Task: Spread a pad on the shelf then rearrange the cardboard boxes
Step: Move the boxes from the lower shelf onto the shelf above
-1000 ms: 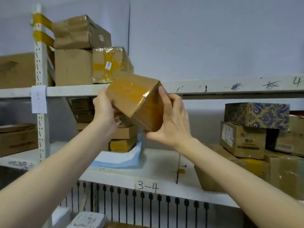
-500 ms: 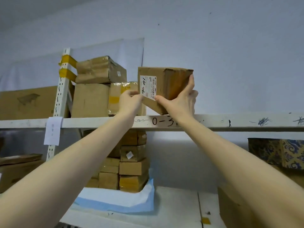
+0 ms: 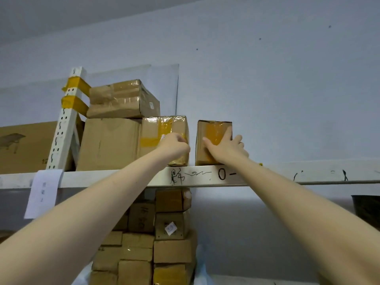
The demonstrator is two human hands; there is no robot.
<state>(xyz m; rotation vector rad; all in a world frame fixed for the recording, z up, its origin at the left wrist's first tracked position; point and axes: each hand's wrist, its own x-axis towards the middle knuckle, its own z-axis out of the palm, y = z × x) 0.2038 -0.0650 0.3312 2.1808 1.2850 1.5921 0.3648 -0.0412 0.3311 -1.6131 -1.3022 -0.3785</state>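
I count four cardboard boxes on the top shelf (image 3: pixel 205 177) right of the post (image 3: pixel 65 124). A small box (image 3: pixel 209 128) with yellow tape is under my right fingers, and a taped box (image 3: pixel 160 128) is behind my left knuckles. A plain box (image 3: pixel 109 144) sits further left of those knuckles, with a crumpled box (image 3: pixel 123 99) lying on top of it. A narrow gap separates the small box from the taped box, between my two hands. One flat carton (image 3: pixel 26 147) stands beyond the post, and one paper slip (image 3: pixel 44 192) hangs from the shelf edge.

Well below both hands, a stack (image 3: pixel 172 249) of about a dozen boxes, too crowded to count exactly, sits on the one pad (image 3: pixel 201 264). The pad's pale edge shows at the stack's right.

Both arms reach up and forward. My right hand (image 3: pixel 224 149) lies flat on the small box's front, fingers straight and spread, thumb out left, gripping nothing. My left hand (image 3: pixel 174 147) has its fingers curled in against the taped box's right edge; I cannot tell whether they hold that edge.
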